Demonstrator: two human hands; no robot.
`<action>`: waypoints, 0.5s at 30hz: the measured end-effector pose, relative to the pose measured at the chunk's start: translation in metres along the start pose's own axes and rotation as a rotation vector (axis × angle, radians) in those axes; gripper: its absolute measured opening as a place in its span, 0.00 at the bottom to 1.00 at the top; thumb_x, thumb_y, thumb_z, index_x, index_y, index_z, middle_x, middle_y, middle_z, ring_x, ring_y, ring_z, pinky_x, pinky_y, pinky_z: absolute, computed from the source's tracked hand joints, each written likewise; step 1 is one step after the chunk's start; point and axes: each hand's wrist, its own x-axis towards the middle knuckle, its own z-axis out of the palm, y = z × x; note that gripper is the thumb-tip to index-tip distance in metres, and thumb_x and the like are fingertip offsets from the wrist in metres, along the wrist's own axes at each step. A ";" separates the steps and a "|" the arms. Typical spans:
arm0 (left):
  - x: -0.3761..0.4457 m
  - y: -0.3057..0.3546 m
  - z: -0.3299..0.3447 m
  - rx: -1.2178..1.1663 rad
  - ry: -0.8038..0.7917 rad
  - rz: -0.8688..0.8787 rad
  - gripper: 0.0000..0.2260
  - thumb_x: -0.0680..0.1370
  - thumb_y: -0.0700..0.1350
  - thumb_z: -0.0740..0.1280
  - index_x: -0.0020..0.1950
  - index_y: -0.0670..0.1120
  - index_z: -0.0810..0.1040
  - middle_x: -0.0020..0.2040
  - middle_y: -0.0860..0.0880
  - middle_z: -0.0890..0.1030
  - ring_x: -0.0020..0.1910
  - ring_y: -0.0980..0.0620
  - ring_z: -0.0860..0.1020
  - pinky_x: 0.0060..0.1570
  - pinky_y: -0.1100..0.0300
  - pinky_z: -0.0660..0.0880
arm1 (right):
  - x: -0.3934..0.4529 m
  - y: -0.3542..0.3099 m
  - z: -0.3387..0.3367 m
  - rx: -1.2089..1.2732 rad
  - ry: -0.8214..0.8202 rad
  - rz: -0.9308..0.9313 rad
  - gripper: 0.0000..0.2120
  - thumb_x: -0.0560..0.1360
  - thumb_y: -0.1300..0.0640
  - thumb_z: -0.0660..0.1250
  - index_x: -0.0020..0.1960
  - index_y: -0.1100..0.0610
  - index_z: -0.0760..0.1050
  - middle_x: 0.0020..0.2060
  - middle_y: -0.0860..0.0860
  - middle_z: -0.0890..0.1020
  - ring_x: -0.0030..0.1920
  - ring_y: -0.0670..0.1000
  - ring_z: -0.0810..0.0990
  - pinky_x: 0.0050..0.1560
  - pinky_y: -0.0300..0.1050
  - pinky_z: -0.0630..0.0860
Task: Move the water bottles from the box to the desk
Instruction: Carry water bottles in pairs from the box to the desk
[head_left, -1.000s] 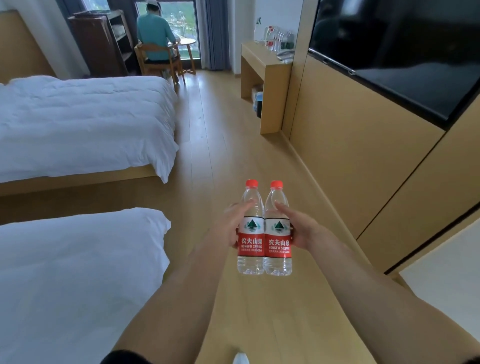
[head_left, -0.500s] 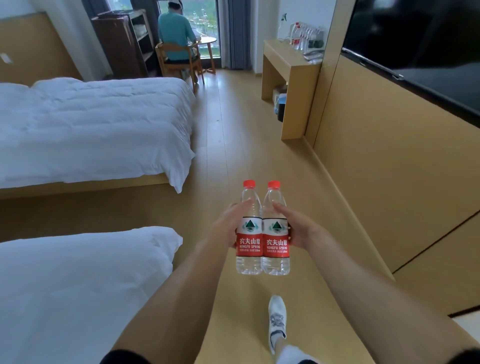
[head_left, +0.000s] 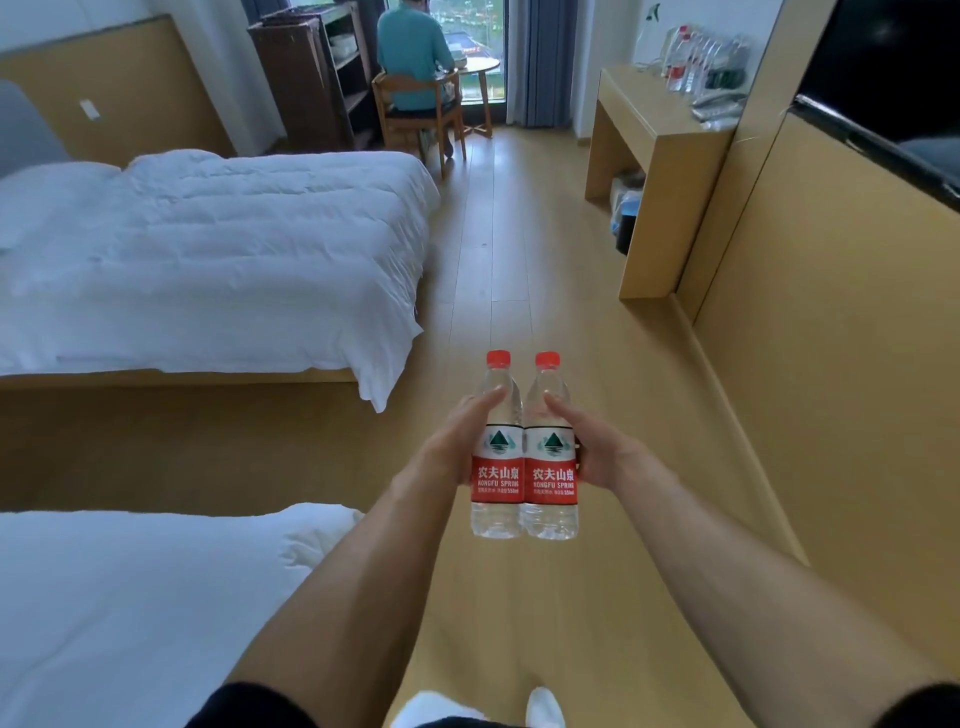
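Between the left hand (head_left: 451, 446) and right hand (head_left: 597, 451), both gripping, two upright touching water bottles (head_left: 523, 457), red-capped, labels reading "NONGFU SPRING".

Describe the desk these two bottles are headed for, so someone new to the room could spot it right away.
Follow the wood-panelled wall on the right, under the dark TV, toward the window. The desk is the light wooden one jutting from that wall. Unlike the small round table where a person sits, it already carries a cluster of red-labelled water bottles.
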 end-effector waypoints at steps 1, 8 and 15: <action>0.009 0.011 0.003 -0.007 0.004 0.008 0.28 0.79 0.60 0.67 0.73 0.47 0.66 0.64 0.36 0.79 0.60 0.35 0.81 0.62 0.37 0.76 | 0.010 -0.014 -0.005 -0.008 -0.012 0.002 0.28 0.77 0.42 0.69 0.69 0.60 0.72 0.50 0.59 0.87 0.44 0.58 0.88 0.36 0.50 0.83; 0.051 0.071 -0.003 -0.052 0.082 0.047 0.28 0.80 0.60 0.66 0.73 0.46 0.68 0.63 0.38 0.80 0.58 0.38 0.83 0.44 0.47 0.83 | 0.071 -0.085 -0.001 -0.082 -0.082 0.034 0.28 0.78 0.43 0.68 0.70 0.60 0.72 0.54 0.61 0.85 0.45 0.59 0.87 0.37 0.51 0.83; 0.105 0.104 -0.038 -0.135 0.091 0.052 0.29 0.80 0.59 0.67 0.74 0.44 0.67 0.66 0.37 0.78 0.62 0.36 0.80 0.59 0.42 0.79 | 0.141 -0.120 0.017 -0.129 -0.106 0.082 0.29 0.77 0.43 0.68 0.71 0.59 0.71 0.60 0.62 0.83 0.47 0.59 0.86 0.40 0.51 0.84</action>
